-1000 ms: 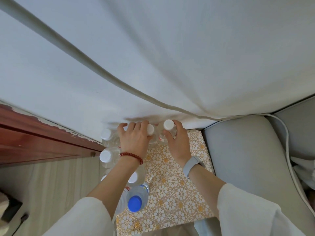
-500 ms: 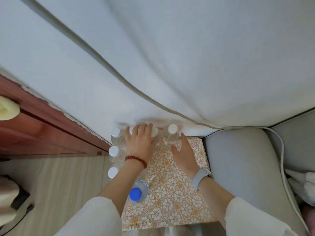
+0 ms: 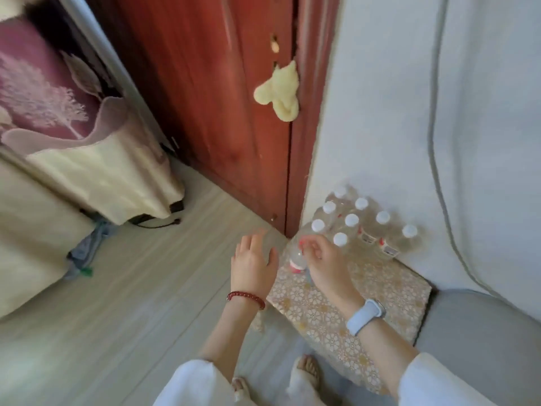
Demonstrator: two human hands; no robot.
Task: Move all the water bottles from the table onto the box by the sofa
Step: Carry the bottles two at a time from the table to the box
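A: Right hand [image 3: 323, 263] is curling round a clear plastic bottle [image 3: 296, 256] with a red label, tilted over the box [image 3: 389, 291] with its gold floral cover. White-capped bottles [image 3: 351, 221] are clustering just beyond the grip.

B: Left hand [image 3: 254, 266]?

A: Spreading flat, holding nothing. Both hands have left the caps; the view has swung toward the glossy red door [image 3: 222, 92].

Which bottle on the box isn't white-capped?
The bottle with the red label under the right hand; the cluster behind all shows white caps.
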